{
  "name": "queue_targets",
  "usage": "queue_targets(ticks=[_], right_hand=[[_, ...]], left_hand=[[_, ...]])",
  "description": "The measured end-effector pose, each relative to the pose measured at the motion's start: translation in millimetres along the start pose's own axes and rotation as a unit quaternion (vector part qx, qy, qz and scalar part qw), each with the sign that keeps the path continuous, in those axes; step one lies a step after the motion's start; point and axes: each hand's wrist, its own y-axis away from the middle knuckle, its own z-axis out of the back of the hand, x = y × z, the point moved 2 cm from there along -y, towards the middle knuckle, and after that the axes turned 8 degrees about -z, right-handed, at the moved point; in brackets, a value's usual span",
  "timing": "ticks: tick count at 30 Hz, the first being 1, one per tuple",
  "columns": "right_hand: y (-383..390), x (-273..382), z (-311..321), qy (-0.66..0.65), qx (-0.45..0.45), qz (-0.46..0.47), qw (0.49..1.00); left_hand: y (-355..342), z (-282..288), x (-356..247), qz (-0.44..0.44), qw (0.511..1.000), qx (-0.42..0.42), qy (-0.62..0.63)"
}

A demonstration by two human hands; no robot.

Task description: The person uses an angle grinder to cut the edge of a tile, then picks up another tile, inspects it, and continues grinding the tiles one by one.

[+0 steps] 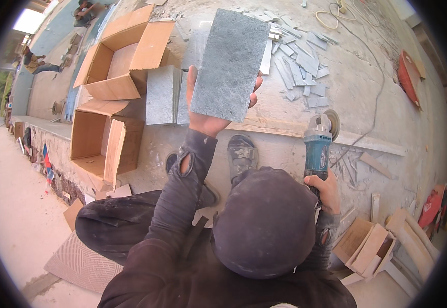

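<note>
Dark cap nearest, I see the left hand grasping a tile beyond it, apparently palm-under for support, the right hand gripping a grinder.

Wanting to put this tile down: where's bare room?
Beyond the grinder, bare floor lies between the offcut pile and the cable; also between cable and red object. Crowded: left, cardboard boxes and stacked tiles; lower right, open carton.

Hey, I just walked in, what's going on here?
A person's left hand holds up a grey rectangular tile, while the right hand grips an angle grinder, its disc apart from the tile. Ahead lies a pile of grey strips and pieces; a stack of tiles and open cardboard boxes sit to the left.
</note>
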Motion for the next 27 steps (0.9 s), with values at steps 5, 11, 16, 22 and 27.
queue_targets(ticks=[5,11,16,22,27], right_hand=[[-2,-5,3,0.007,-0.007,0.005,1.0],[3,1,1,0.003,0.005,-0.004,1.0],[5,1,4,0.019,0.003,0.008,1.0],[11,7,-1,0.019,-0.002,0.03,0.999],[16,11,-3,0.006,0.003,0.016,1.0]], left_hand=[[2,-5,4,0.02,0.999,-0.008,-0.027],[4,-12,6,0.022,0.998,-0.019,-0.049],[7,-18,11,0.026,0.999,0.002,-0.043],[10,-25,12,0.0,0.996,-0.005,-0.094],[6,2,4,-0.034,0.977,-0.045,-0.205]])
